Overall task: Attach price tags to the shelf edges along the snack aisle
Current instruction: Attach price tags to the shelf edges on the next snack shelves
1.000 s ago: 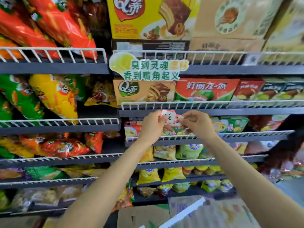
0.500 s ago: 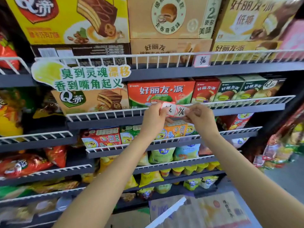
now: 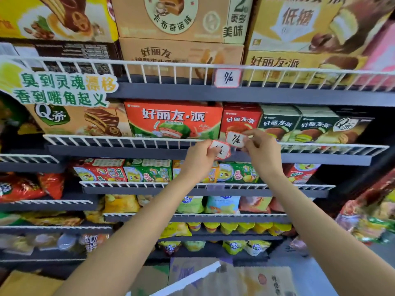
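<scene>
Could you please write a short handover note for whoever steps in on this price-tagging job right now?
Left hand: pinching a small stack of tags.
Right hand: pinching a single tag, held in front of the white wire rail of the pie-box shelf.
Done: one tag already hangs on the upper shelf's rail.
Left: fix the single tag to this rail, then tag the lower shelves from the stack.

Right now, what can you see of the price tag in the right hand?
The price tag is a small white card with rounded corners, a red border and black handwritten figures, possibly glossy. The right hand pinches its right edge and holds it tilted, face toward the camera, in front of the white wire rail below the red pie box. It overlaps the tags in the left hand; contact is unclear.
</scene>
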`<state>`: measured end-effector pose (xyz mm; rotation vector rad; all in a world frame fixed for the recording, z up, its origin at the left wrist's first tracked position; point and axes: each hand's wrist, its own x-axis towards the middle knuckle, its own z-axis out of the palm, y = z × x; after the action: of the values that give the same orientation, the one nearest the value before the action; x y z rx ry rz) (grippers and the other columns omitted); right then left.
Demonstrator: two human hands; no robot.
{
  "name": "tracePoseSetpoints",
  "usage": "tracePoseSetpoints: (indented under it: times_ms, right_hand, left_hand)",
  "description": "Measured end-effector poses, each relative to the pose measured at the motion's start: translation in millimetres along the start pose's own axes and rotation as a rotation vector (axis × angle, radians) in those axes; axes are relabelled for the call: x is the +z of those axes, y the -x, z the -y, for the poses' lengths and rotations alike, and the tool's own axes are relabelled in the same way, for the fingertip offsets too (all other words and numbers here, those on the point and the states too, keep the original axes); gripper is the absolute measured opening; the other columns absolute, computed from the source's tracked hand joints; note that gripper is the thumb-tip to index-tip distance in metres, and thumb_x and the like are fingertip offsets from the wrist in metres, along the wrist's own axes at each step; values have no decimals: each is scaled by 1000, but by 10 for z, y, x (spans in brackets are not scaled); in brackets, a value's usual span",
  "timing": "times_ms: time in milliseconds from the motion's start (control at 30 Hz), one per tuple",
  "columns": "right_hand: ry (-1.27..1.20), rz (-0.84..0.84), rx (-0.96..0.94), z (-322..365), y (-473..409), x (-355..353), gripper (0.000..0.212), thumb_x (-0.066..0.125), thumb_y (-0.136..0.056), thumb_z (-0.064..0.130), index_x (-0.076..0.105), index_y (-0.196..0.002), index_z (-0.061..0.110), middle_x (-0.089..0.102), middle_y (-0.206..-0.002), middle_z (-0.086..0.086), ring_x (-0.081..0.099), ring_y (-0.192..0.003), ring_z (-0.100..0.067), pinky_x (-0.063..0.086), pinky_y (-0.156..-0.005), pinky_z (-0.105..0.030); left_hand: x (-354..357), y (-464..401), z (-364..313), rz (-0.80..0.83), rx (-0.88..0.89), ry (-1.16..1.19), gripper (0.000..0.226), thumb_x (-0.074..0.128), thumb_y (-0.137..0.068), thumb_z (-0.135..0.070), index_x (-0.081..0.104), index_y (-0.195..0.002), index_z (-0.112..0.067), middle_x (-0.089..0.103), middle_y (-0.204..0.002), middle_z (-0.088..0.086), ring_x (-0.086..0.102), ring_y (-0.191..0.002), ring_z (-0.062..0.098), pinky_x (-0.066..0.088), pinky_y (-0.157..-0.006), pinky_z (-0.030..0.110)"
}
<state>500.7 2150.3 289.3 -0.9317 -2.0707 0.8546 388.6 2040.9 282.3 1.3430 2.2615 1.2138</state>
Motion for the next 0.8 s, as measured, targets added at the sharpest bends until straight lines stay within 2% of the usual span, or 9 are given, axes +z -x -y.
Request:
tracePoseSetpoints:
  times_ms: [67,167,233,367,467,500,600,700,800]
  right_hand:
    - [11,26,-29,-57,-38,-15,14,52,-94,11,64,-100,11,65,-75,-3,56,-62,-14,39,-51,-13]
    - [4,20,-77,-85,-65,-34,13,54,-92,10,67,-94,10,64,-80,-1,57,-70,-14,38,-56,-10]
    - [26,-4,-119,-92,-77,-50,13,56,-91,11,69,-93,9,62,-85,1,55,-73,-11,35,-57,-6]
    - [59,-22,-209,-130,-111,-66,15,57,-91,12,70,-98,8,67,-95,-5,56,-79,-11,35,-63,-13]
    - [26,-28,-230,-151,-138,-69,16,58,-91,12,70,-100,7,68,-98,-6,58,-79,-13,36,-63,-4]
    - [15,-30,-242,-150,-143,-69,16,59,-90,12,70,-100,7,69,-98,-7,59,-79,-14,38,-64,-5]
    - [23,-4,-316,-139,-152,-53,15,61,-89,9,71,-99,6,69,-97,-8,60,-82,-14,40,-73,-14]
    - [61,35,-409,-122,-151,-25,14,61,-87,6,71,-97,4,70,-95,-9,57,-82,-11,37,-74,-11]
    - [54,12,-496,-127,-153,-11,14,61,-87,5,71,-96,3,69,-93,-10,57,-80,-11,41,-74,-13]
  left_hand:
    - [48,9,-20,-38,-28,-17,25,46,-98,-19,50,-78,-3,38,-57,-5,35,-50,6,29,-46,18]
    - [112,51,-36,-69,-29,-33,30,47,-97,-20,47,-73,-2,40,-58,-3,36,-50,9,27,-48,20]
    - [138,74,-42,-86,-29,-47,29,47,-97,-21,51,-78,2,45,-61,1,38,-52,11,25,-48,23]
    - [139,122,-45,-107,-9,-73,25,47,-97,-20,53,-83,0,44,-58,-3,38,-49,7,27,-47,21]
    - [156,185,-49,-118,14,-72,24,46,-98,-21,43,-75,-14,38,-52,-5,34,-45,9,25,-45,24]
    - [165,207,-48,-122,26,-79,25,46,-98,-21,41,-73,-16,37,-51,-5,33,-44,9,24,-46,25]
    - [165,234,-22,-132,53,-107,19,47,-97,-20,53,-85,-7,36,-50,-9,34,-45,9,23,-48,27]
    - [122,223,35,-130,55,-137,23,48,-97,-19,59,-98,1,38,-52,-12,36,-47,7,27,-47,22]
    - [66,226,93,-76,65,-129,21,49,-96,-18,59,-94,-1,54,-57,2,37,-42,9,25,-43,21]
